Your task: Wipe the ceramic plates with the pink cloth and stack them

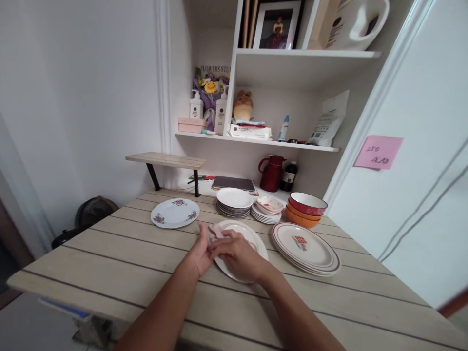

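Note:
A white plate lies on the wooden table in front of me. My left hand rests at the plate's left rim, thumb up, with its fingers hidden under my right hand. My right hand lies on the plate with fingers curled, pressing a pale pink cloth against it. The cloth pokes out between both hands.
A floral plate lies to the left. Behind are a stack of white plates, small dishes, red and orange bowls, and red-rimmed plates on the right. A red jug and shelves stand at the back wall.

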Demonstrator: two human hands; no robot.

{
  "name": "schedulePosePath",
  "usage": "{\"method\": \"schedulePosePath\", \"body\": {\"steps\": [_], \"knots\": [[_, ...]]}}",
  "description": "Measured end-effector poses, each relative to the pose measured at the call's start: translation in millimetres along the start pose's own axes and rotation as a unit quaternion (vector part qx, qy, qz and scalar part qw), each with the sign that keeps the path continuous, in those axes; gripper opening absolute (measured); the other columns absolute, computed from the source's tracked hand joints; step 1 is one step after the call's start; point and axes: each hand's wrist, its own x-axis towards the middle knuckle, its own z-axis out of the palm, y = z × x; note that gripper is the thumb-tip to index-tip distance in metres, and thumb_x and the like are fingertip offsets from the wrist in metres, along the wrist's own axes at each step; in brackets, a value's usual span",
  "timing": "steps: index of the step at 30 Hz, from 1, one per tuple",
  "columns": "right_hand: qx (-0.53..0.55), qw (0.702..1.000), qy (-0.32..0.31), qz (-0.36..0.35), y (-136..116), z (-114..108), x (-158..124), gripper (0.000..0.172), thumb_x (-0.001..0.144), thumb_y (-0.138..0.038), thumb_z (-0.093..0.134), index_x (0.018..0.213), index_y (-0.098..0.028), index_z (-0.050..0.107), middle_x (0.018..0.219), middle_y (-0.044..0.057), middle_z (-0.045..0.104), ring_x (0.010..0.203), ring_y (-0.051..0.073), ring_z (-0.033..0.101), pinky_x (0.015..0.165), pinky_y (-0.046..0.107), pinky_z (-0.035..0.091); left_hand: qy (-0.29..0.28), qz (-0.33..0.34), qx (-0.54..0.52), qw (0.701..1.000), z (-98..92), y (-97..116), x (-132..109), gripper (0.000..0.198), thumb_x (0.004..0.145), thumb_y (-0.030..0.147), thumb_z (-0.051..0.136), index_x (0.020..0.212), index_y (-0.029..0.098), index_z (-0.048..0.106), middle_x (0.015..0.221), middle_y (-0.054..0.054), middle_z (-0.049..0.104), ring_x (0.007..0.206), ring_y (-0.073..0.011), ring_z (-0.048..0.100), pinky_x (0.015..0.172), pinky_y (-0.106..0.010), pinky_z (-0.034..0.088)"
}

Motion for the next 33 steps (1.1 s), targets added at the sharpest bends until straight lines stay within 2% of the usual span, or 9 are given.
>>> {"method": "schedulePosePath", "body": {"steps": [4, 9, 12, 17, 21, 24, 26, 29, 33], "knots": [[0.057, 0.995, -0.085, -0.010, -7.7, -15.1, -22.1, 0.037, 0.081, -0.008, 0.050, 0.089, -0.032, 0.076, 0.085, -0.003, 0.074, 0.101, 0.017, 0.060, 0.101, 0.037, 0.037, 0.013, -0.036, 0.017, 0.999, 2.3, 2.7, -4.8, 0.081, 0.078, 0.071, 0.046, 0.124, 0.006, 0.061, 0.103, -0.019, 0.074, 0.103, -0.0318, 0.067, 0.093, -0.041, 0.049], [0.236, 0.956, -0.153, 0.081, 14.6, -45.9, -50.0, 0.034, 0.080, -0.013, 0.050, 0.100, -0.024, 0.074, 0.089, 0.001, 0.074, 0.085, 0.016, 0.066, 0.080, 0.028, 0.049, 0.047, 0.035, 0.027, 0.998, 1.5, 3.2, -1.0, 0.053, 0.083, 0.032, 0.065, 0.129, 0.007, 0.057, 0.104, -0.016, 0.074, 0.100, -0.0269, 0.069, 0.097, -0.037, 0.047], [0.258, 0.951, -0.077, 0.155, 31.0, -51.6, -55.7, 0.042, 0.078, -0.013, 0.049, 0.114, -0.023, 0.068, 0.084, 0.001, 0.074, 0.079, 0.016, 0.067, 0.075, 0.029, 0.051, 0.057, 0.045, 0.024, 0.997, -0.6, 4.3, 2.5, 0.050, 0.083, 0.025, 0.064, 0.128, 0.003, 0.056, 0.104, -0.018, 0.074, 0.102, -0.0262, 0.068, 0.098, -0.036, 0.048], [0.156, 0.968, 0.102, 0.168, 49.3, -39.7, -46.6, 0.042, 0.079, -0.012, 0.046, 0.114, -0.021, 0.068, 0.088, 0.003, 0.074, 0.083, 0.018, 0.066, 0.082, 0.032, 0.050, 0.072, 0.043, 0.050, 0.995, 1.5, 5.6, -2.0, 0.046, 0.081, 0.023, 0.067, 0.122, 0.004, 0.061, 0.102, -0.018, 0.074, 0.100, -0.0282, 0.069, 0.095, -0.038, 0.050], [0.107, 0.936, 0.262, 0.211, 63.3, -30.0, -38.2, 0.038, 0.082, -0.019, 0.046, 0.114, -0.019, 0.068, 0.098, 0.007, 0.073, 0.092, 0.022, 0.066, 0.088, 0.037, 0.049, 0.028, 0.037, 0.095, 0.994, 6.0, 3.9, -8.6, 0.045, 0.077, 0.023, 0.072, 0.117, 0.005, 0.065, 0.103, -0.019, 0.074, 0.104, -0.0286, 0.068, 0.096, -0.036, 0.050], [0.069, 0.921, 0.301, 0.238, 65.7, -26.1, -33.6, 0.040, 0.084, -0.019, 0.044, 0.118, -0.020, 0.066, 0.099, 0.006, 0.073, 0.095, 0.023, 0.064, 0.091, 0.039, 0.047, -0.004, 0.039, 0.099, 0.994, 6.6, 2.9, -9.5, 0.048, 0.074, 0.024, 0.075, 0.118, 0.007, 0.065, 0.108, -0.019, 0.073, 0.108, -0.0292, 0.066, 0.096, -0.036, 0.049], [0.031, 0.927, 0.293, 0.232, 57.9, -23.4, -28.9, 0.038, 0.085, -0.018, 0.045, 0.116, -0.022, 0.067, 0.105, 0.006, 0.072, 0.103, 0.024, 0.060, 0.096, 0.041, 0.044, -0.013, 0.040, 0.090, 0.995, 5.0, 2.5, -8.0, 0.051, 0.074, 0.024, 0.075, 0.120, 0.008, 0.064, 0.110, -0.019, 0.072, 0.107, -0.0294, 0.066, 0.096, -0.037, 0.049], [0.002, 0.961, 0.225, 0.162, 33.2, -15.0, -18.5, 0.038, 0.084, -0.013, 0.049, 0.115, -0.025, 0.068, 0.115, 0.004, 0.069, 0.111, 0.023, 0.055, 0.100, 0.039, 0.039, -0.007, 0.045, 0.079, 0.996, 0.9, 1.2, -3.7, 0.048, 0.075, 0.023, 0.074, 0.119, 0.010, 0.065, 0.104, -0.017, 0.074, 0.100, -0.0285, 0.069, 0.094, -0.037, 0.050], [0.024, 0.988, 0.142, 0.063, 1.2, 3.0, -4.4, 0.047, 0.084, -0.008, 0.051, 0.125, -0.029, 0.061, 0.120, 0.000, 0.068, 0.109, 0.019, 0.056, 0.099, 0.034, 0.039, 0.019, 0.074, 0.064, 0.995, -3.1, -1.1, 2.5, 0.029, 0.073, 0.015, 0.072, 0.101, 0.009, 0.072, 0.091, -0.013, 0.077, 0.088, -0.0262, 0.071, 0.088, -0.035, 0.053]]}}
